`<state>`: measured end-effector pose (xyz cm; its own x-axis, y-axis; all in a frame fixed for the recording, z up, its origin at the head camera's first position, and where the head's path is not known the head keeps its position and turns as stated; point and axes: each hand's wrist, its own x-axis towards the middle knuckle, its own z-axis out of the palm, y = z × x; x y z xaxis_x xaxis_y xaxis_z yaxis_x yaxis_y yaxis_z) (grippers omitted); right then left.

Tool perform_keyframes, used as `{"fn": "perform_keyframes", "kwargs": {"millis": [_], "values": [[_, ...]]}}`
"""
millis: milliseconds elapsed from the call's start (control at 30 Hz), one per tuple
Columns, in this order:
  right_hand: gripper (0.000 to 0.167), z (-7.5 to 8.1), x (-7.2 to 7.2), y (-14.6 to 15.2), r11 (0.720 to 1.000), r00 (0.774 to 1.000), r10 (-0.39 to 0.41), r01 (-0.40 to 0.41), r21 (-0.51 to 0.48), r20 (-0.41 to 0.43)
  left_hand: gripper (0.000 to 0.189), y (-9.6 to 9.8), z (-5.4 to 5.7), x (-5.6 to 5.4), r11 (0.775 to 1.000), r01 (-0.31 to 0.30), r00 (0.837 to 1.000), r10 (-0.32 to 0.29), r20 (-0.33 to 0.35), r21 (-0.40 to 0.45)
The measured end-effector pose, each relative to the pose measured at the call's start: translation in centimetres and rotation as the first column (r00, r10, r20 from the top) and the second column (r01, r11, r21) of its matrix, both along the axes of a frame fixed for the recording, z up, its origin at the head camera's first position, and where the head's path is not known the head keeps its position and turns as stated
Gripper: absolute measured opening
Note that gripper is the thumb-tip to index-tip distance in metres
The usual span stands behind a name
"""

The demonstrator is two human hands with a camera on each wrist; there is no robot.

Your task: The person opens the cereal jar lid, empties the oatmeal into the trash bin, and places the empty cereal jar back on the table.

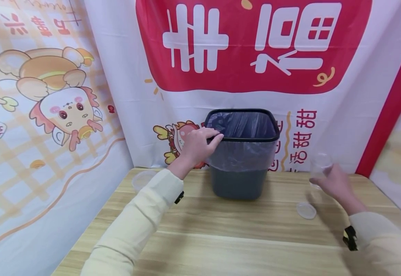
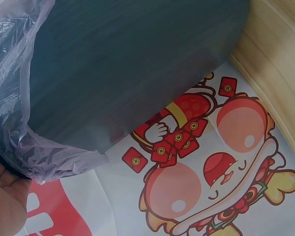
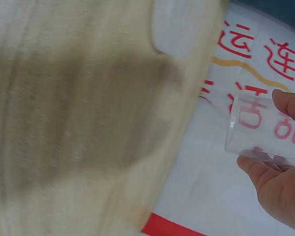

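A dark trash can (image 1: 238,184) lined with a translucent plastic bag (image 1: 241,155) stands at the back of the table, its black rim holding the bag's folded edge. My left hand (image 1: 199,145) grips the rim at its left side; in the left wrist view part of that hand (image 2: 7,201) shows at the rim. Over on the right, my right hand (image 1: 335,186) holds a clear plastic cup (image 1: 321,163) just above the table. The right wrist view shows the cup (image 3: 258,128) between the thumb and fingers of the hand (image 3: 280,191).
A clear round lid (image 1: 306,211) lies on the wooden table (image 1: 221,245) between the can and my right hand. Another clear round plastic piece (image 1: 143,179) is at the table's back left, partly behind my left sleeve. A printed cloth (image 1: 117,76) hangs behind.
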<state>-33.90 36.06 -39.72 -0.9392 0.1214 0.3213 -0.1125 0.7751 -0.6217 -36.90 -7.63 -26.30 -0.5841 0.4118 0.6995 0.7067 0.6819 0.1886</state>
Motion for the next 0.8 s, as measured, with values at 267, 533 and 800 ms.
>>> {"fn": "perform_keyframes", "kwargs": {"millis": [267,533,800], "values": [[0.053,-1.8,0.0,0.4,1.000,0.998,-0.020,0.021,-0.010,0.056,0.033,0.0,0.1,-0.1,1.000,-0.003,1.000,0.003,0.000,-0.004],[0.053,-3.4,0.0,0.2,1.000,1.000,-0.019,0.019,-0.015,-0.015,0.033,0.0,0.1,0.0,1.000,-0.008,1.000,0.008,0.013,-0.007],[0.076,-4.2,0.1,0.4,0.999,0.998,0.003,0.000,-0.054,0.055,0.034,0.0,0.1,0.1,1.000,-0.009,1.000,0.009,0.017,-0.005]]}}
